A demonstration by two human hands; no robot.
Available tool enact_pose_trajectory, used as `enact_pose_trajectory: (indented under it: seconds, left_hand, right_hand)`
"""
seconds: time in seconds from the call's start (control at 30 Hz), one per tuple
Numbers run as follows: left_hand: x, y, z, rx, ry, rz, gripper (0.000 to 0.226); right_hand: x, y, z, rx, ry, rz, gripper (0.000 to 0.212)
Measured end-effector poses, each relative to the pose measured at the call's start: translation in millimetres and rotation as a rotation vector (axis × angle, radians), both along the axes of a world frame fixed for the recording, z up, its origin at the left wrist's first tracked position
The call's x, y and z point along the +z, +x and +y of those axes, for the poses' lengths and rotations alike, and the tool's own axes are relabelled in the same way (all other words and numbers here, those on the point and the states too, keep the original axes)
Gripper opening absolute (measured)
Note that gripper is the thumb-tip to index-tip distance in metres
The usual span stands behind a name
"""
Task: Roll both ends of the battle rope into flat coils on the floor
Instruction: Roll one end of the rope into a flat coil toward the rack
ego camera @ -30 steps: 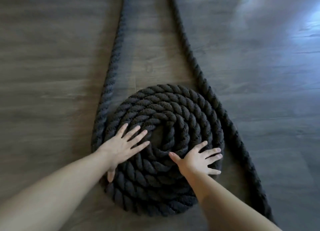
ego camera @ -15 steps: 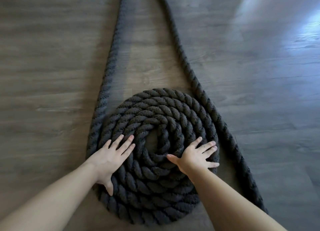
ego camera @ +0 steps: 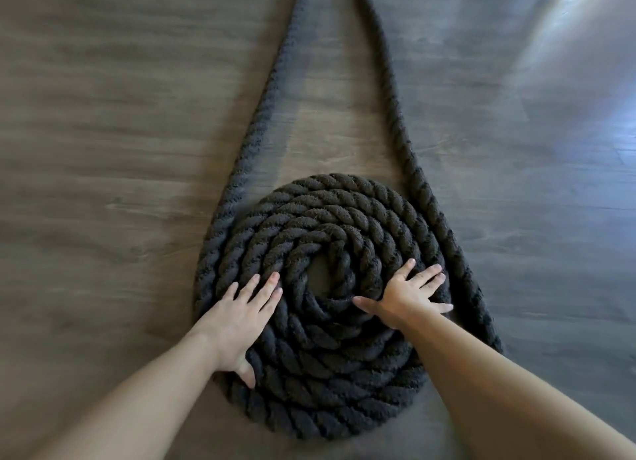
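Two bare hands pressed flat on a half-wound coil (ego camera: 327,308) of black battle rope (ego camera: 389,91) on a wood-plank floor (ego camera: 103,149). Left hand (ego camera: 241,318) spread palm-down on the coil's left turns, fingers open, gripping nothing; right hand (ego camera: 406,296) likewise splayed on the right turns, thumb reaching toward the open centre. Coil lying in the near middle of the floor, several turns deep. Left strand (ego camera: 265,115) feeding into the outermost turn; right strand (ego camera: 457,263) passing just beside the coil and running on toward the near right, still unrolled. Likely risks from here: uneven pressure while turning letting an outer turn ride up over its neighbour, spoiling the flat lay; the stiff feeding strand springing the outer turn loose; the passing strand getting dragged along.
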State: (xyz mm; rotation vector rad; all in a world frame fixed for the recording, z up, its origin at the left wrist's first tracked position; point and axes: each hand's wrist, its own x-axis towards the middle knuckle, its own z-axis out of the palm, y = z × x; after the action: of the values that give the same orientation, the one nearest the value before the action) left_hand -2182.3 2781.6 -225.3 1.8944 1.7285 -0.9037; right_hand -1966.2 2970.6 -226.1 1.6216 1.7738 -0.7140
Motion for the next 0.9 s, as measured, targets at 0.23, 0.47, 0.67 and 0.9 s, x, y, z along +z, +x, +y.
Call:
enact_pose_trajectory:
  seconds: [0.23, 0.47, 0.67, 0.9]
  left_hand:
    - [-6.1, 7.9, 13.6, 0.086, 0.027, 0.012, 0.155]
    - [-2.5, 20.3, 31.3, 0.152, 0.023, 0.029, 0.154]
    - [-6.7, 30.4, 43.7, 0.217, 0.046, 0.047, 0.155]
    - [-7.2, 41.1, 59.9, 0.263, 0.076, 0.045, 0.150]
  right_hand:
    - [0.6, -17.7, 39.7, 0.126, -0.002, -0.049, 0.149]
    - [3.7, -29.2, 70.7, 0.216, -0.009, -0.066, 0.146]
    - [3.9, -38.1, 94.4, 0.294, 0.006, -0.060, 0.147]
    - [-1.2, -46.1, 130.0, 0.389, 0.022, -0.040, 0.147]
